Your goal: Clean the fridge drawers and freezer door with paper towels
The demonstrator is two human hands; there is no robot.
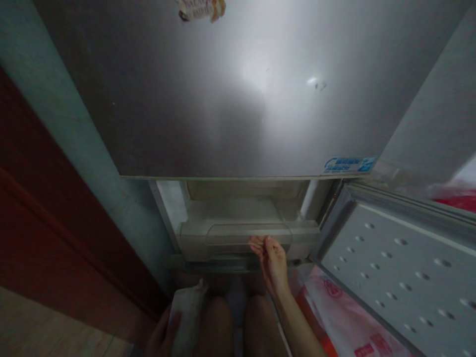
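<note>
Plainly, the pale drawer [231, 230] sat low in the refrigerator [238, 129], the right hand [274, 260] half-curled at its front, any grip unclear. Beside the knees [220, 320], the left hand [162, 334] clasped a whitish package [189, 315]; rightward, the lower door [399, 270] stood open.

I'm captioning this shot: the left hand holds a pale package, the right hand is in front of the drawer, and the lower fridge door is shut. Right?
Not quite: the head view shows the lower fridge door standing open. The left hand holds a pale package, and the right hand is in front of the drawer.
</note>
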